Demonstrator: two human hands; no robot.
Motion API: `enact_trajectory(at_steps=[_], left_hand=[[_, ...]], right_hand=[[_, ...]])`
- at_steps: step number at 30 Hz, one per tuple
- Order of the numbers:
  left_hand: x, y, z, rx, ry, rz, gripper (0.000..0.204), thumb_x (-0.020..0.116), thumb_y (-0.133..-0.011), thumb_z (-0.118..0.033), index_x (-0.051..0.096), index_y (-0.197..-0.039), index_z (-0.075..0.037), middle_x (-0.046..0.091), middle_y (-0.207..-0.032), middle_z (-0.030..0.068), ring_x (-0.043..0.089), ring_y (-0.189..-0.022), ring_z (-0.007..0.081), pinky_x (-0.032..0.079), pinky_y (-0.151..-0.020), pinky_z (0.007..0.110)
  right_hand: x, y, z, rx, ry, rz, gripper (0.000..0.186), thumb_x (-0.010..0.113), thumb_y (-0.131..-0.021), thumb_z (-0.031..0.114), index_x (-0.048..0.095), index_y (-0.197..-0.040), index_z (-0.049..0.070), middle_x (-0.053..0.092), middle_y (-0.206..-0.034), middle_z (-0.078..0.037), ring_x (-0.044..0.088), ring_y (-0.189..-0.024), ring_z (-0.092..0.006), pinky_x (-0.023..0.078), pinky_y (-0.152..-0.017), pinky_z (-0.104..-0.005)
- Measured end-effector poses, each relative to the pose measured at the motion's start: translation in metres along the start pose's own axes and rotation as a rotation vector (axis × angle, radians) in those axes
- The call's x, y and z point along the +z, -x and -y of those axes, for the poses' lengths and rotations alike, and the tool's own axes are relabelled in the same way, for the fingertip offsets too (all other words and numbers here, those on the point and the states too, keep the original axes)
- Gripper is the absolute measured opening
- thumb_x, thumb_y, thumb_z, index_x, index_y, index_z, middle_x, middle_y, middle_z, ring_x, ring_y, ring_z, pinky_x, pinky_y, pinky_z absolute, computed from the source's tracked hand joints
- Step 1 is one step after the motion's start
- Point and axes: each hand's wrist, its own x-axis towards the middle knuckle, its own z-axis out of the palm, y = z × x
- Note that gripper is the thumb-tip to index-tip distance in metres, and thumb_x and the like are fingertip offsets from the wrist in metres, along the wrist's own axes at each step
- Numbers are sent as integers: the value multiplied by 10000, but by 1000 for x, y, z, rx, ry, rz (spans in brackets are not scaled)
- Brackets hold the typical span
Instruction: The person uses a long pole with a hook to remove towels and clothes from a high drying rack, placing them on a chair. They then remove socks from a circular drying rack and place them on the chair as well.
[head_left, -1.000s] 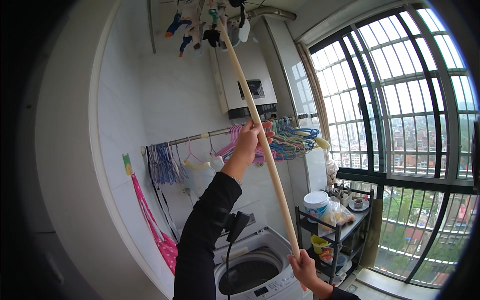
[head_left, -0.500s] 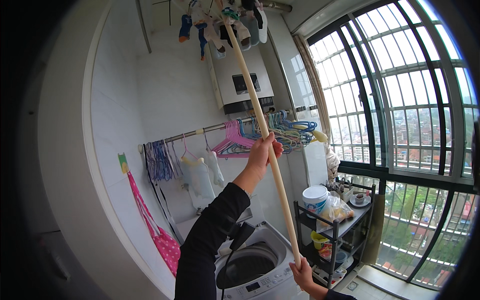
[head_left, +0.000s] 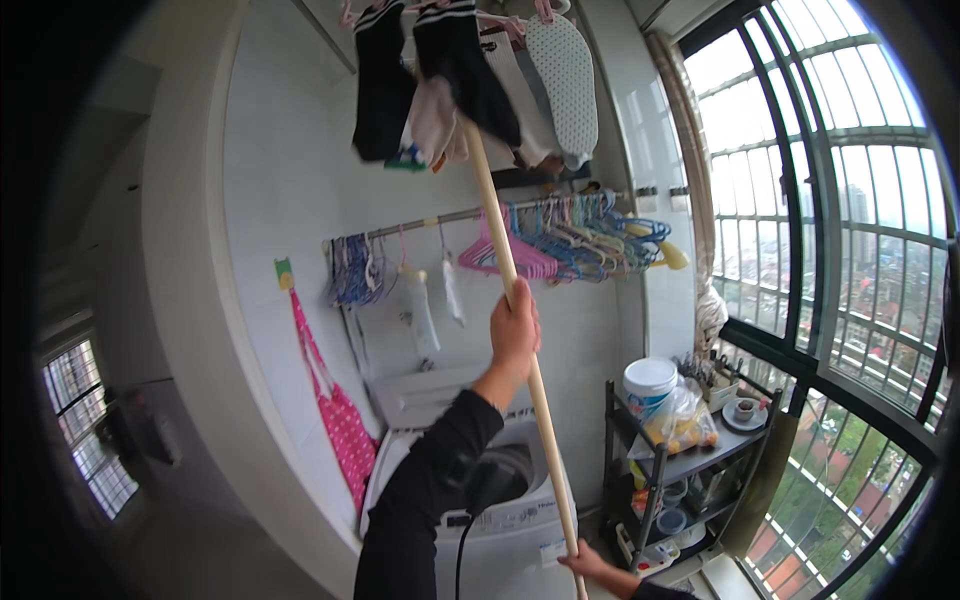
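Observation:
A long wooden pole (head_left: 541, 410) rises diagonally to a cluster of hanging socks, where its top is hidden behind them. My left hand (head_left: 515, 325) is closed around the pole's middle, and my right hand (head_left: 580, 560) grips it low down near the bottom edge. The cluster holds black socks (head_left: 380, 90), pale pink ones (head_left: 430, 110) and a dotted white one (head_left: 560, 85), hung from pink clips (head_left: 545, 10).
Behind are a rail of plastic hangers (head_left: 515, 260), a white top-loading washing machine (head_left: 400, 460) with its lid up, a pink dotted hanging cloth (head_left: 340, 440), a black shelf cart (head_left: 660, 490) with a bucket (head_left: 648, 385), and a barred window (head_left: 850, 280) at right.
The socks at the pole's top have come down closer and appear much larger. My left hand and the pole's lower end have shifted a little left, with my right hand lower in the picture.

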Motion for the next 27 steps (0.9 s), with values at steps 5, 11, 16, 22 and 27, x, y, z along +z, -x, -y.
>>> enact_trajectory(at_steps=[5,11,16,22,27], left_hand=[[-32,116,84,-3,-86,-161,347,428,-895,-374,370,-670,-116,345,-483,-43,306,-336,56,252,-301,215],[-77,243,143,-67,-103,-240,268,453,-898,-285,421,-731,-78,401,-532,-38,368,-409,35,292,-368,195],[-118,329,158,-157,-140,-244,241,449,-898,-265,408,-768,-67,425,-554,-17,412,-445,54,329,-407,190],[-216,397,111,-188,-707,-43,337,570,-822,-153,439,-1095,-5,460,-1141,106,455,-1015,192,382,-871,324],[-278,382,-131,25,-825,-595,394,410,-915,-209,382,-1249,-2,462,-1229,87,413,-1144,159,311,-965,279]], right_hand=[[-100,6,165,-570,-654,160,537,504,-740,30,338,-1248,72,415,-1198,-72,452,-1043,-179,406,-822,-300],[-93,37,317,-754,-363,24,363,456,-891,191,365,-1206,36,524,-960,-79,507,-860,-141,417,-759,-272],[-11,58,321,-476,-645,157,191,459,-900,237,427,-891,49,441,-657,28,404,-570,-43,355,-498,-208],[54,83,271,-567,-477,-79,298,491,-882,301,401,-777,36,377,-543,-32,345,-521,-106,340,-453,-290],[80,103,228,-389,-513,19,230,544,-857,241,467,-783,37,406,-581,24,332,-500,-63,303,-431,-270]])
